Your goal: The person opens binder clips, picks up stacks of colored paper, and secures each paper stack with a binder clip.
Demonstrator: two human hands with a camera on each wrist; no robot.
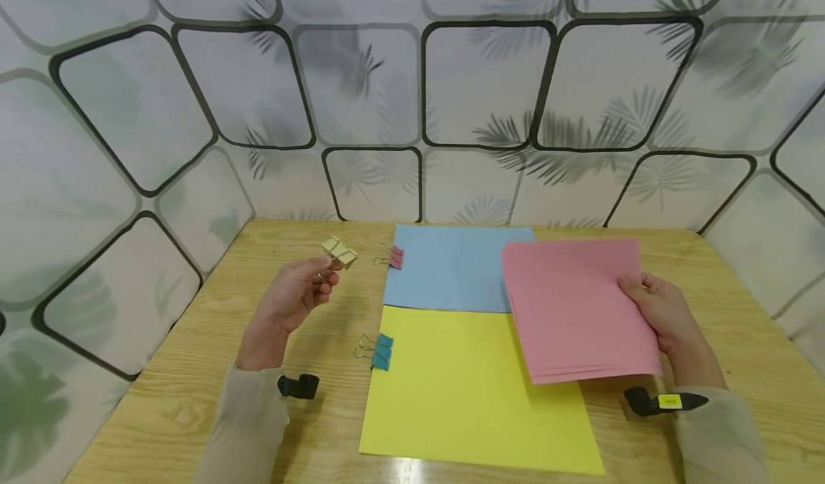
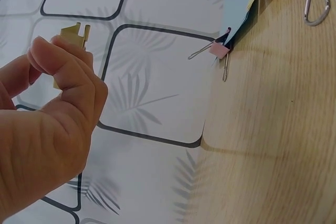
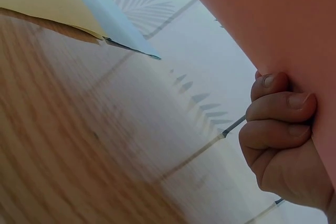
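Observation:
My left hand [image 1: 298, 294] pinches a yellow binder clip [image 1: 339, 252] by its wire handle, raised over the left part of the table. In the left wrist view the curled fingers hide most of that clip [image 2: 73, 36]. My right hand [image 1: 667, 311] grips a stack of pink paper sheets [image 1: 580, 305] by its right edge, thumb on top, fingers underneath. The pink stack is held up over the right side of blue paper [image 1: 454, 265] and yellow paper [image 1: 470, 391]. A pink binder clip [image 1: 396, 257] sits on the blue paper's left edge, a teal binder clip [image 1: 382, 351] on the yellow paper's.
The papers lie on a wooden table [image 1: 174, 398], yellow in front and blue behind. A patterned backdrop [image 1: 361, 112] with dark outlines and leaf prints rises behind the table and along both sides. Small black cameras are strapped at both wrists.

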